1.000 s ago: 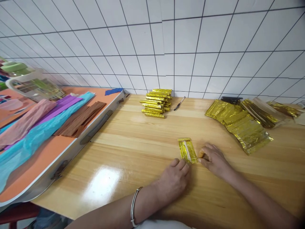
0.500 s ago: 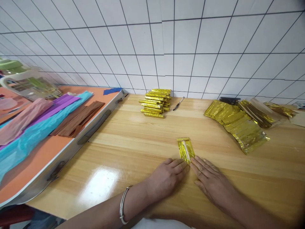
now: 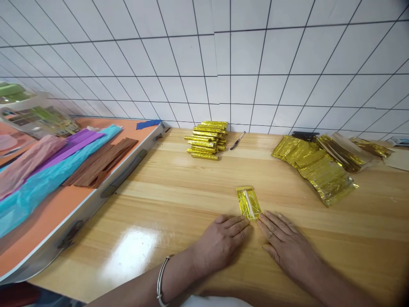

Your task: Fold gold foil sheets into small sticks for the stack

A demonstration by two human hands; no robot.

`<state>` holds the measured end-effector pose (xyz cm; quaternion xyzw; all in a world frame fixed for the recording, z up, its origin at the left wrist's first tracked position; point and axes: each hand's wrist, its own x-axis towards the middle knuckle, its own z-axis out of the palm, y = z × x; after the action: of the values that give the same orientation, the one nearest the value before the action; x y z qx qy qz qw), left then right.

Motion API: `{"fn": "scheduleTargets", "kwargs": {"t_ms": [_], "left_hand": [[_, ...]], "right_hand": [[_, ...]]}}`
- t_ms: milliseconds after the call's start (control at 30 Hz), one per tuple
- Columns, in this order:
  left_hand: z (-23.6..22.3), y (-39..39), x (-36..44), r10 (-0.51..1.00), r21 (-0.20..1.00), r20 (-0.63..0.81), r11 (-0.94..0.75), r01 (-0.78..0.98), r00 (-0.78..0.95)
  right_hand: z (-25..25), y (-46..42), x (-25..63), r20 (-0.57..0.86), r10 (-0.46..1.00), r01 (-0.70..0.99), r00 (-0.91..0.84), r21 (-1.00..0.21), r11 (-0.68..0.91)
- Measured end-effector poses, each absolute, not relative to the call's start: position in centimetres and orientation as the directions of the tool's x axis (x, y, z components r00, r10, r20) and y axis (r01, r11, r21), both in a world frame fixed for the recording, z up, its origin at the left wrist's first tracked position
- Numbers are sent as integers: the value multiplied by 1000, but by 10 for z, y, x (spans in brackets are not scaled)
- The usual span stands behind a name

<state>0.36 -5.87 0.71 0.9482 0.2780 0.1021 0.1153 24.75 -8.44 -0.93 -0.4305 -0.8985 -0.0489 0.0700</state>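
A small sheet of shiny gold foil paper (image 3: 256, 204) lies flat on the wooden table, its edges folded inward along the sides. A pale strip (image 3: 248, 204) runs lengthwise down its middle. My left hand (image 3: 222, 242) rests palm down at the sheet's near left corner, fingers stretched out and fingertips by the edge. On the other side, my right hand (image 3: 287, 244) lies flat with its fingertips at the near right corner. Both hands are open and hold nothing; they touch or nearly touch the foil.
Thin gold foil rolls (image 3: 206, 144) are piled near the tiled wall, beside a pen (image 3: 237, 140). Flat gold foil sheets (image 3: 319, 168) spread at right. An orange-lined tray (image 3: 128, 124) at left holds coloured crepe paper (image 3: 70, 164) and a clear container (image 3: 41, 113).
My fingers have slid slightly apart and back from the foil's near edge, showing more of it. The whole view has shifted a little.
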Motion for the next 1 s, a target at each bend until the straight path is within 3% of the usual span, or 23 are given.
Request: {"fn": "scheduleTargets", "kwargs": {"t_ms": [200,400,533,667,833,1000], "left_hand": [[13,-65,8,547,230,124,-827,512,828],[23,-45,12,622,318,135,-764,561,771],[24,-23,26,736,210,170,-677,705,656],[8,-12,41,786,118,105,-618,777,609],[-4,-4,32,710,97,67,-704,704,701],[4,25,12,492,149,78,-866,477,867]], "right_hand": [[0,-77,253,147,755,763,-640,4,646],[-3,-79,249,183,766,778,-616,-12,628],[-9,-83,244,218,777,792,-591,-25,610],[-12,-87,240,224,794,809,-565,-40,587],[-6,-97,233,201,782,790,-590,-52,610],[15,-79,236,162,713,696,-682,-157,701]]}}
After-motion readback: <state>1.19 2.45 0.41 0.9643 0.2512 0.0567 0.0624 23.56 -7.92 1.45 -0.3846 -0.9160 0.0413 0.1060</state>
